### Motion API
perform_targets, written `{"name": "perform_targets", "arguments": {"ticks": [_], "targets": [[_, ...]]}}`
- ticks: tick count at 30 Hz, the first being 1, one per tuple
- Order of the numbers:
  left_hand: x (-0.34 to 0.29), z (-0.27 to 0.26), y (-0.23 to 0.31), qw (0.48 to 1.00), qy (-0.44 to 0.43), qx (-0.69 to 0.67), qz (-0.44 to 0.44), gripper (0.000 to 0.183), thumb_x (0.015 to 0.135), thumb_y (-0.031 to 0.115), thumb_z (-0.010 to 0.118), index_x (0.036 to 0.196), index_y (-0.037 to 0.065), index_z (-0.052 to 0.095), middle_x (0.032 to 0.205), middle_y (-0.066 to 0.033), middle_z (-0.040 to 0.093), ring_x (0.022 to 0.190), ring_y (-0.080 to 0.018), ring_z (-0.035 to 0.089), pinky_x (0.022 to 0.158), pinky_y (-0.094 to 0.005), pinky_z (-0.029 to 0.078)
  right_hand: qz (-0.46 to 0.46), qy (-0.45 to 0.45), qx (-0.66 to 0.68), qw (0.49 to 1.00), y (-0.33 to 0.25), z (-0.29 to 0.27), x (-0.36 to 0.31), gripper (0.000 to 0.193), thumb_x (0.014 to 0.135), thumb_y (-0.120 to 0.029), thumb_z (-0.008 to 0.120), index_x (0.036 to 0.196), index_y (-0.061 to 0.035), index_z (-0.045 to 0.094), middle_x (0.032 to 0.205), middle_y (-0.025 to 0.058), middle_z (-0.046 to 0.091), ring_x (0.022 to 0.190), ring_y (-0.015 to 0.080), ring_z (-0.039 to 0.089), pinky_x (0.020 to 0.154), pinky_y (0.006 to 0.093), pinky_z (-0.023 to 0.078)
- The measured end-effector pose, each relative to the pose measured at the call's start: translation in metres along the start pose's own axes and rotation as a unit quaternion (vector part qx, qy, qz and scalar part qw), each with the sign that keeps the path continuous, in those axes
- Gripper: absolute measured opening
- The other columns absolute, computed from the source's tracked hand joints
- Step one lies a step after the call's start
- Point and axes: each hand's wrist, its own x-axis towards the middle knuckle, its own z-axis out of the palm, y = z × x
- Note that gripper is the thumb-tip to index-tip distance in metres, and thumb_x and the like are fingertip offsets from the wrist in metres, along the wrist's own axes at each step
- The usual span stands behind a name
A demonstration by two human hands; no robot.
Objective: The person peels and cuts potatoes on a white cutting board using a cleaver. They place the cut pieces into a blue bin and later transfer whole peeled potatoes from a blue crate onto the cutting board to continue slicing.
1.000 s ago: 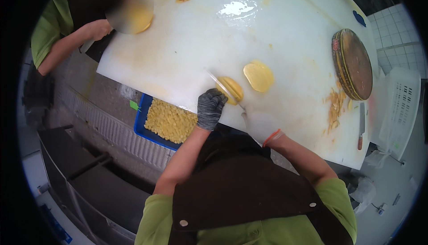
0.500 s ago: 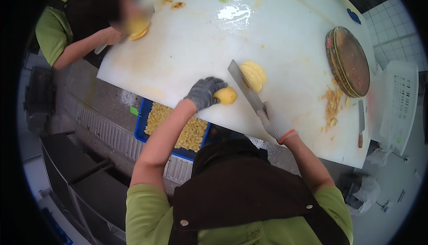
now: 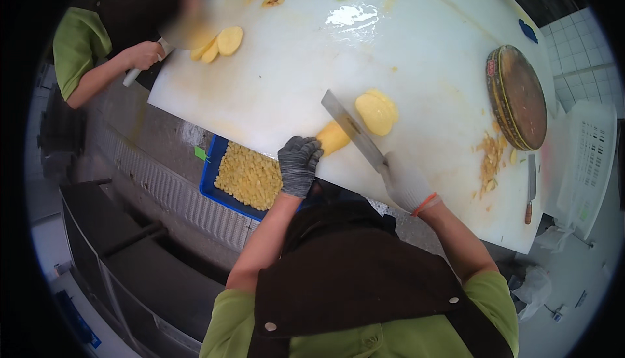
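My left hand, in a grey glove, grips the near end of a peeled yellow potato close to the front edge of the white table. The wide blade of a cleaver stands at the potato's right side. Its handle is hidden inside my right hand, which wears a white glove with an orange cuff and is closed around it. Just beyond the blade, several potato slices lean together in a stack.
A blue crate of diced potato sits below the table edge. To the right are a round chopping block, peel scraps and another knife. At the left a co-worker's hand holds a knife near potato slices.
My left hand has turned and drawn toward me, now behind the potato. The potato and the cleaver blade have come together. More of the co-worker's slices show.
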Motion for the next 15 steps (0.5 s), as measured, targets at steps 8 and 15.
{"name": "perform_targets", "arguments": {"ticks": [8, 15], "targets": [[0.007, 0.002, 0.002, 0.998, 0.037, -0.049, 0.017, 0.017, 0.066, 0.006, 0.076, 0.082, 0.007, 0.071, 0.083, -0.0084, 0.068, 0.080, -0.0264, 0.063, 0.075, -0.0374, 0.051, 0.005, 0.003, 0.025, 1.000, -0.008, 0.013, 0.028, 0.024, 0.096, -0.024, 0.044, 0.099, -0.0011, 0.049, 0.076, 0.0256, 0.062, 0.073, 0.0434, 0.061, 0.065, 0.0526, 0.046], [0.002, 0.003, -0.003, 0.998, 0.024, -0.052, 0.012, 0.018, 0.065, 0.005, 0.076, 0.082, 0.006, 0.071, 0.085, -0.0089, 0.068, 0.082, -0.0267, 0.062, 0.076, -0.0373, 0.051, -0.011, -0.027, 0.029, 0.999, -0.012, 0.026, 0.034, 0.025, 0.096, -0.025, 0.045, 0.098, -0.0002, 0.050, 0.077, 0.0265, 0.062, 0.071, 0.0446, 0.060, 0.065, 0.0527, 0.046]]}}
